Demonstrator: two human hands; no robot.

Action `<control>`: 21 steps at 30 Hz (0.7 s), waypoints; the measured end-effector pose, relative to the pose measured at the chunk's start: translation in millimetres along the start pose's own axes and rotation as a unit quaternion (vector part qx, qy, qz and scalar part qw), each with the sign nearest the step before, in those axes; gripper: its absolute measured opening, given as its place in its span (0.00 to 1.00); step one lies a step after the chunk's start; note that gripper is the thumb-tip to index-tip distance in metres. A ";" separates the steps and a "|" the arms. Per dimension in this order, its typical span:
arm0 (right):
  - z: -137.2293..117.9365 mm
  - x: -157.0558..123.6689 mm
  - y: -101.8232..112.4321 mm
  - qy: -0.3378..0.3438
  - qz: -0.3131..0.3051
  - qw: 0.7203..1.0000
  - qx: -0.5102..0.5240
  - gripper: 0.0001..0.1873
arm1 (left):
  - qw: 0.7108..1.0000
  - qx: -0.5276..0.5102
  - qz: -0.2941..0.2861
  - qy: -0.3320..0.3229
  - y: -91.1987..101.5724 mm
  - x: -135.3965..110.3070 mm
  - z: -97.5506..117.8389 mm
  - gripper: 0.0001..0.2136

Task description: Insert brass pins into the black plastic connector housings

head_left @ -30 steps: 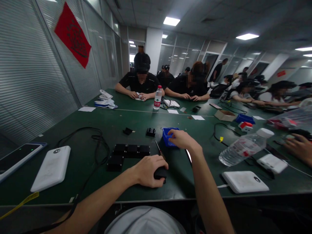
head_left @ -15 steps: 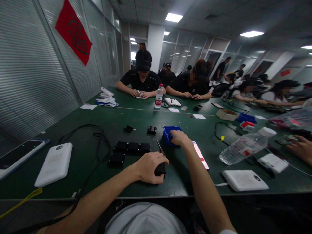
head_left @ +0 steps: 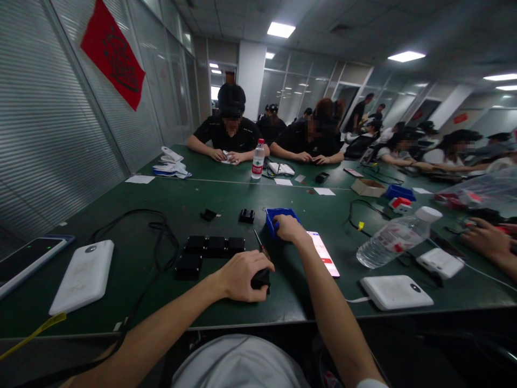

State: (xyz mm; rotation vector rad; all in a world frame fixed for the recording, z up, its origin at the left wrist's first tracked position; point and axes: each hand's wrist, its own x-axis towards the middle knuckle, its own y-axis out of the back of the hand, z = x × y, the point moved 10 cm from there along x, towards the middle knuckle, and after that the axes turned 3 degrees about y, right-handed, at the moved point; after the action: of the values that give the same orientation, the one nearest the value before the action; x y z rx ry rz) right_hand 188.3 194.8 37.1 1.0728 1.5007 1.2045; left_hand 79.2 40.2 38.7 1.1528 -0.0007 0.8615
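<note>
My left hand (head_left: 245, 276) is closed around a small black box-shaped part (head_left: 260, 278) near the table's front edge. Just beyond it lies a thin screwdriver (head_left: 259, 241), its handle partly behind my fingers. My right hand (head_left: 289, 228) reaches over the near side of a blue tray (head_left: 270, 221), with its fingers curled down inside. Whatever they pinch, and the tray's contents, are hidden. Several black square parts (head_left: 216, 245) sit close together left of my left hand. Farther back are another black part with metal bits (head_left: 246, 216) and a small black piece (head_left: 208, 215).
A lit phone (head_left: 324, 254) lies beside my right forearm. To the right are a large water bottle (head_left: 393, 237) and a white power bank (head_left: 396, 292). Another power bank (head_left: 83, 276) and a black cable (head_left: 161, 229) are leftward. A co-worker's hand (head_left: 487, 237) shows at right.
The whole view has shifted slightly, so things appear a little farther left. My left hand still grips the black part, and my right hand stays in the blue tray.
</note>
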 end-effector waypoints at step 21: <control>10.8 6.3 -0.7 0.005 0.028 0.999 0.035 0.27 | 1.000 0.022 0.002 -0.003 0.1 -0.5 -0.5 0.16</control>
State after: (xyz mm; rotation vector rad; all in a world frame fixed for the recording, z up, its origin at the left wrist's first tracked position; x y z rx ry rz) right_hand 197.4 203.0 34.4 1.1640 1.5389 1.2046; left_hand 78.5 40.3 38.4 1.1976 0.0109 0.8653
